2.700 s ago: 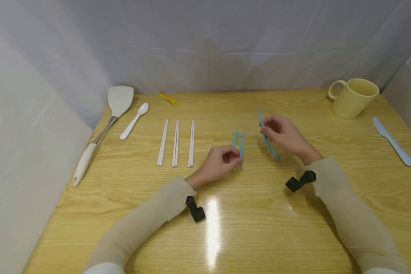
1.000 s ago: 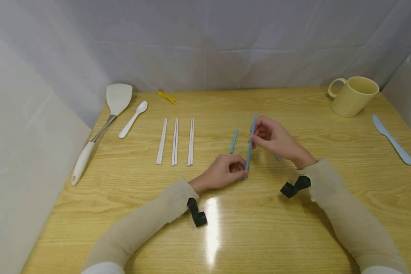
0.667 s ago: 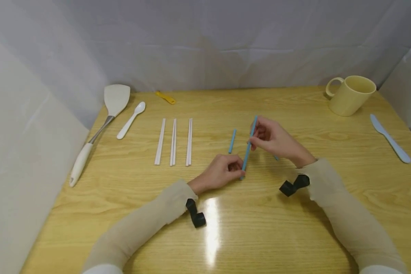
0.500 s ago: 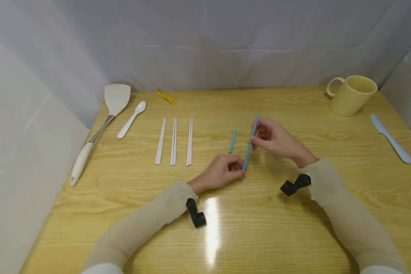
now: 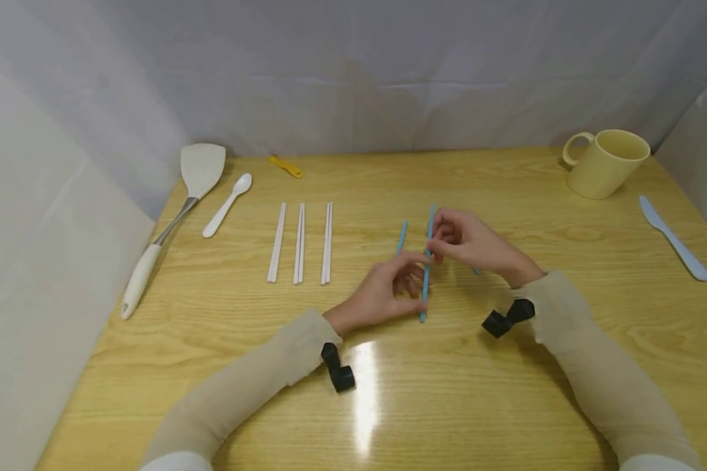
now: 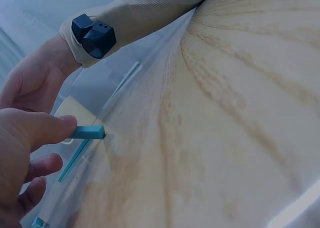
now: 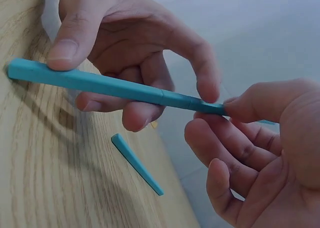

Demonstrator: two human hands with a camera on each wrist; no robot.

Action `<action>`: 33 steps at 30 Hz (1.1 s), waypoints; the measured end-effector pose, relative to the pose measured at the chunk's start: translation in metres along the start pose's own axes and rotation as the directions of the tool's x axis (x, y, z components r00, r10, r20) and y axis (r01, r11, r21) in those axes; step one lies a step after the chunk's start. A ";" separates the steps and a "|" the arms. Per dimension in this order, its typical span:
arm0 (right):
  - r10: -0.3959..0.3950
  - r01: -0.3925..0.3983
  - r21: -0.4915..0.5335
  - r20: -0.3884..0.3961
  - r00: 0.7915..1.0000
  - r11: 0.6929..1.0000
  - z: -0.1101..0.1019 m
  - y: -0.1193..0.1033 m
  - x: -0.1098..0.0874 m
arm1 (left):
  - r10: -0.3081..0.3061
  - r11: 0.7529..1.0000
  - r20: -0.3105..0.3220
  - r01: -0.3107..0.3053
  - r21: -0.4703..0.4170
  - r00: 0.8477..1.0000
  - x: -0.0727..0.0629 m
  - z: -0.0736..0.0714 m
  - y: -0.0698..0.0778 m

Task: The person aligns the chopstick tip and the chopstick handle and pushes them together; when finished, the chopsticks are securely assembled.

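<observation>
Both hands are on one long blue chopstick [image 5: 426, 282], square in section with seams along its length. My left hand [image 5: 383, 291] holds its thick near end, thumb on one side and fingertips on the other; the index fingertip touches farther up. My right hand [image 5: 477, 245] pinches the thinner far part between thumb and fingers, as the right wrist view shows beside the seams [image 7: 192, 103]. A short blue stick [image 5: 402, 237] lies on the table just beyond my left hand, partly covered by it. Under my right hand the end of another blue utensil [image 5: 476, 271] peeks out.
Left of the hands lie three pairs of white chopsticks [image 5: 299, 245], a white spoon [image 5: 226, 206] and a spatula [image 5: 177, 219]. A small yellow utensil [image 5: 287, 167] is near the back edge. At right stand a yellow mug [image 5: 603, 173] and a light-blue knife [image 5: 674, 239].
Earlier each hand had a separate blue piece; then both came together on one chopstick. Since half a second ago, it has shifted toward me and my left index finger has stretched up along it.
</observation>
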State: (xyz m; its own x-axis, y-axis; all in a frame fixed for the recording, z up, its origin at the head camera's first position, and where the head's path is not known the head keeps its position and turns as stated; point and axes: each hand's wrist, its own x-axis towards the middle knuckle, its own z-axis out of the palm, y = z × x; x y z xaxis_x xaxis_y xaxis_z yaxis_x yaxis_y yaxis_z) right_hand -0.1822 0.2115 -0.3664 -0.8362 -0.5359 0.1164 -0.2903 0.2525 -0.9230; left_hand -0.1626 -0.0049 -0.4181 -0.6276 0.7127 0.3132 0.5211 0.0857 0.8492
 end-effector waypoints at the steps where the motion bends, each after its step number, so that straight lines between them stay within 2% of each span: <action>1: -0.003 0.003 0.004 0.010 1.000 1.000 0.000 0.000 0.000 | 0.011 1.000 0.006 -0.011 0.006 1.000 0.000 0.000 0.000; 6: -0.004 0.003 0.021 0.034 0.999 1.000 0.001 0.000 0.001 | 0.004 0.999 0.018 -0.004 0.040 1.000 0.001 -0.002 0.002; 10: 0.022 -0.022 -0.019 0.022 0.999 1.000 -0.002 -0.001 -0.001 | -0.004 0.999 0.024 0.003 0.050 1.000 0.001 -0.004 0.004; 15: 0.089 -0.096 -0.184 -0.044 0.995 0.978 -0.016 -0.004 -0.010 | -0.046 0.991 0.016 0.044 0.122 0.999 0.002 -0.010 0.003; 20: 0.117 -0.146 -0.321 -0.107 0.987 0.936 -0.031 0.000 -0.015 | -0.115 0.971 -0.015 0.115 0.208 0.993 0.003 -0.028 0.001; 24: 0.147 -0.173 -0.356 -0.099 0.984 0.918 -0.039 0.008 -0.016 | -0.181 0.931 -0.043 0.185 0.316 0.983 0.001 -0.044 0.000; 27: 0.198 -0.209 -0.361 -0.067 0.978 0.909 -0.043 0.013 -0.016 | -0.225 0.883 -0.084 0.240 0.403 0.971 0.000 -0.055 0.001; 30: 0.244 -0.241 -0.384 -0.043 0.969 0.892 -0.044 0.017 -0.015 | -0.255 0.846 -0.118 0.280 0.454 0.960 0.000 -0.066 0.003; 33: 0.266 -0.256 -0.412 -0.034 0.963 0.875 -0.045 0.020 -0.015 | -0.292 0.822 -0.122 0.314 0.476 0.949 -0.002 -0.074 0.003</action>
State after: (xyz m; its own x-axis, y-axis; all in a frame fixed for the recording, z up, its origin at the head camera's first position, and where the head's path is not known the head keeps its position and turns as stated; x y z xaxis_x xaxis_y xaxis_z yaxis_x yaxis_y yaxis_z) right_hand -0.1962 0.2610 -0.3698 -0.8985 -0.4220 -0.1207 -0.2317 0.6896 -0.6862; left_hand -0.2031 -0.0575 -0.3844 -0.8180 0.5662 0.1011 0.5063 0.6254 0.5937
